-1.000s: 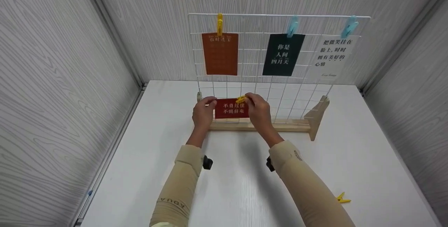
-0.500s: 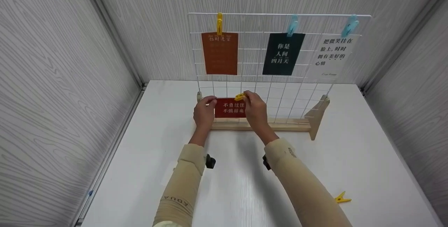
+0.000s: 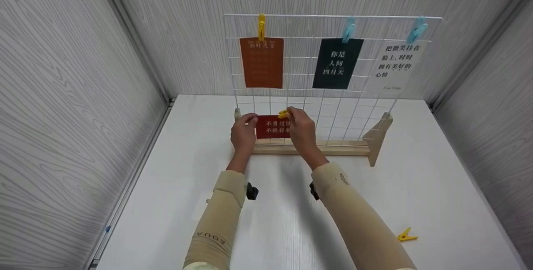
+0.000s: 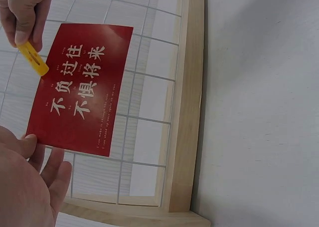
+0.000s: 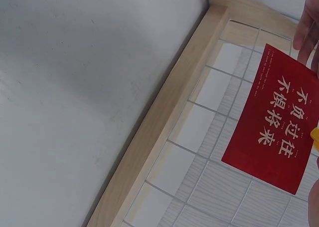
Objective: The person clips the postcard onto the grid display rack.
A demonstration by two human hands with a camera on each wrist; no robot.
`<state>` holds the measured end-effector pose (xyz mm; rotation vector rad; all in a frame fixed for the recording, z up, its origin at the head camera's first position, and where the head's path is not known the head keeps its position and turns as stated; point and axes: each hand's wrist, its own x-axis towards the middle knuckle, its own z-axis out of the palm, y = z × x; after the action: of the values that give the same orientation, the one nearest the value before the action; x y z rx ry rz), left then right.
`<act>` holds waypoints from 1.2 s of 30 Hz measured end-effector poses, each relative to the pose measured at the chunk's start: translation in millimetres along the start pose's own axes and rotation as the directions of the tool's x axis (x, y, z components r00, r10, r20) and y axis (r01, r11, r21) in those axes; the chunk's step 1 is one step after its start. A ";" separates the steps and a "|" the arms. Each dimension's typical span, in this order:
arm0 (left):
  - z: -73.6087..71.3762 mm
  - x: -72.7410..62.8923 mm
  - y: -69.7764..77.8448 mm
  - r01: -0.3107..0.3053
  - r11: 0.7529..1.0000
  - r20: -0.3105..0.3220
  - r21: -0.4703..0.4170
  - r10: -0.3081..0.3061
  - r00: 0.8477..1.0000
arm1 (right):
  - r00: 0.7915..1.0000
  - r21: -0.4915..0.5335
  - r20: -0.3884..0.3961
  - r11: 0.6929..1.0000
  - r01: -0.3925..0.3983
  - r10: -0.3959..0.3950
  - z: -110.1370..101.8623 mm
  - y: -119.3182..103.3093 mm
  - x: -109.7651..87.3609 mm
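Note:
A red card (image 3: 272, 127) with white characters is held upright in front of the lower part of a white wire grid (image 3: 329, 113). My left hand (image 3: 243, 134) pinches it near its upper left corner, thumb on the printed face. Between the thumb and fingers of my right hand (image 3: 303, 130) is a yellow clothespin (image 4: 34, 58), its tip right at the card's top edge. In the head view the right hand covers the card's right end. The right wrist view shows the red card (image 5: 279, 119) whole, with the clothespin (image 5: 315, 136) at its edge.
Along the grid's upper part hang an orange card (image 3: 262, 63), a dark green card (image 3: 337, 63) and a white card (image 3: 391, 68), each on a clothespin. Wooden feet (image 3: 377, 138) support the grid. Another yellow clothespin (image 3: 407, 235) lies on the white table (image 3: 433, 186) at front right.
My right hand has shifted left with the yellow clothespin along the red card's top edge, covering more of the card. The left hand has moved only slightly right.

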<state>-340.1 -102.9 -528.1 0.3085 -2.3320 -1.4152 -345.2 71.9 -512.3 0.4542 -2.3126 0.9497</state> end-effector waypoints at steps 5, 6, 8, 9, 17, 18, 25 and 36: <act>-0.3 -1.5 2.3 0.019 1.000 -0.001 -0.003 -0.019 1.000 | 1.000 -0.010 -0.004 1.000 0.016 -0.016 1.6 0.7 1.0; -0.6 -2.0 2.8 0.022 1.000 0.001 -0.007 -0.022 1.000 | 1.000 -0.009 -0.007 1.000 0.022 -0.022 1.9 0.6 1.4; -0.7 -2.5 3.1 0.025 1.000 0.003 -0.011 -0.025 1.000 | 0.999 -0.026 -0.013 0.999 0.034 -0.034 2.4 0.4 2.1; -0.5 -2.5 3.0 0.028 1.000 0.003 -0.012 -0.028 1.000 | 0.999 -0.038 -0.015 0.999 0.038 -0.039 2.7 0.2 2.5; 1.0 -1.7 2.1 0.035 0.999 -0.004 -0.020 -0.035 0.999 | 0.995 -0.159 -0.012 0.983 0.093 -0.096 1.0 -5.0 4.8; 1.3 -1.7 2.1 0.035 0.999 -0.004 -0.021 -0.035 0.999 | 0.995 -0.167 -0.007 0.981 0.099 -0.102 0.7 -5.7 5.1; 2.1 -2.6 2.3 0.032 0.999 -0.007 -0.016 -0.033 0.999 | 0.989 -0.188 0.008 0.971 0.150 -0.151 0.5 -9.0 8.0; 2.5 -3.8 3.2 0.041 0.999 -0.011 -0.013 -0.041 0.999 | 1.000 -0.053 0.018 0.998 -0.014 0.015 5.9 -12.9 8.5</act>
<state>-337.8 -98.0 -527.1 0.3621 -2.3185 -1.4436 -347.5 58.0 -503.6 0.4268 -2.3547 0.8920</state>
